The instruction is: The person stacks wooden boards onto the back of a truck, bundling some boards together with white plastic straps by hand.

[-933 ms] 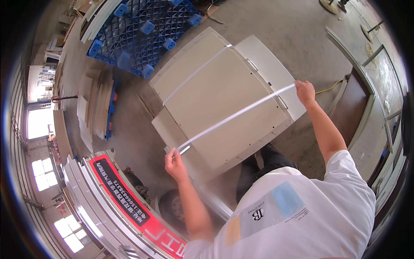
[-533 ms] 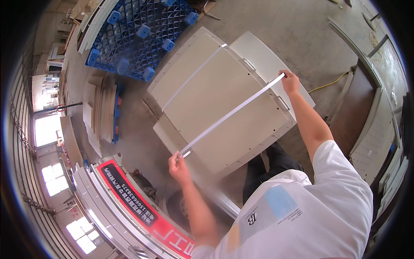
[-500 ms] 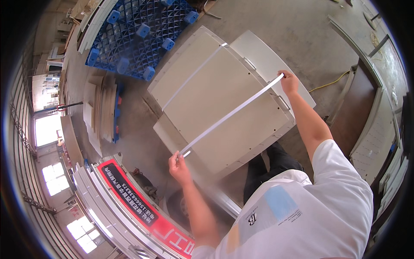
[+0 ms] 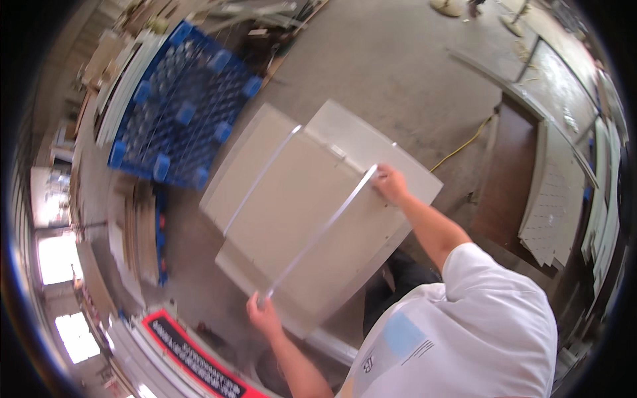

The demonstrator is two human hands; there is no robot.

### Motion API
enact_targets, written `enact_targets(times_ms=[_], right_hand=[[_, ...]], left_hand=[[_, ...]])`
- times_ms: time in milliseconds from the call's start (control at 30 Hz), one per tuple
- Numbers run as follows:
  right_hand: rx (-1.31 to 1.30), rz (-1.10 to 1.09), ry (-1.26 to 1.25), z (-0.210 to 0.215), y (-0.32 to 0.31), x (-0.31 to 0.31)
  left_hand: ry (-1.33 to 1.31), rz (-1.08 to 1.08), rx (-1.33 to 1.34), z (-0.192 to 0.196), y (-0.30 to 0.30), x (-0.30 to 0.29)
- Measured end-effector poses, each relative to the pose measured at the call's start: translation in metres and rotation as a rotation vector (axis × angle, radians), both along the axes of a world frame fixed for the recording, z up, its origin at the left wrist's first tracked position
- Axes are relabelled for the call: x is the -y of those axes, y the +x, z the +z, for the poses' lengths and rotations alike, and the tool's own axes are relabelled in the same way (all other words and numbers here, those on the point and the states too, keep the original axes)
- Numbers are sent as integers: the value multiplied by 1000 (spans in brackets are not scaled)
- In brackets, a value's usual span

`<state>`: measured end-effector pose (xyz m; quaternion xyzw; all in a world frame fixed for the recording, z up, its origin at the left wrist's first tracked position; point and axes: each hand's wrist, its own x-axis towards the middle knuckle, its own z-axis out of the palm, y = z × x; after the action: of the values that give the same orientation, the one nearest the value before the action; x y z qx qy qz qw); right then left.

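- Grey floor [image 4: 371, 66], blue pallet [image 4: 186, 113] near beige panels [image 4: 282, 212]
- Strap [image 4: 323, 230]: pale, narrow, straight across the panels
- Left hand [image 4: 265, 315], right hand [image 4: 390, 184]: fingers closed on strap

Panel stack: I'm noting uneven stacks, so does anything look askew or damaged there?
Yes: the pale board underneath juts out past the top panel on the right, and pale board also shows beyond it at lower left, so the edges look uneven. Differing sizes might explain it. No damage shows, though blur hides fine detail.
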<state>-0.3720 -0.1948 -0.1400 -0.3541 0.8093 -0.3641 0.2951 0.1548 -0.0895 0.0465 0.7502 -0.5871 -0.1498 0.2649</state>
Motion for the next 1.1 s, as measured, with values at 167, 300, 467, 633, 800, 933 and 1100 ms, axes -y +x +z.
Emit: enact_targets(times_ms=[167,300,467,633,800,933,1100], right_hand=[[-39,-38,83,11,-15,-77],[-63,-65,213,16,-19,-134],[-96,127,348,39,2,-158],[-159,183,515,43,5,-146],[-148,180,570,56,10,-132],[-167,198,594,56,13,-132],[-140,215,612,52,8,-128]], left_hand=[[183,69,-108,-23,-9,-13],[312,68,-133,-72,2,-44],[582,268,-179,-174,49,-110],[681,308,-462,-153,-4,-143],[741,253,-447,-141,-24,-138],[706,264,-703,-143,-21,-133],[667,325,-690,-169,-19,-141]])
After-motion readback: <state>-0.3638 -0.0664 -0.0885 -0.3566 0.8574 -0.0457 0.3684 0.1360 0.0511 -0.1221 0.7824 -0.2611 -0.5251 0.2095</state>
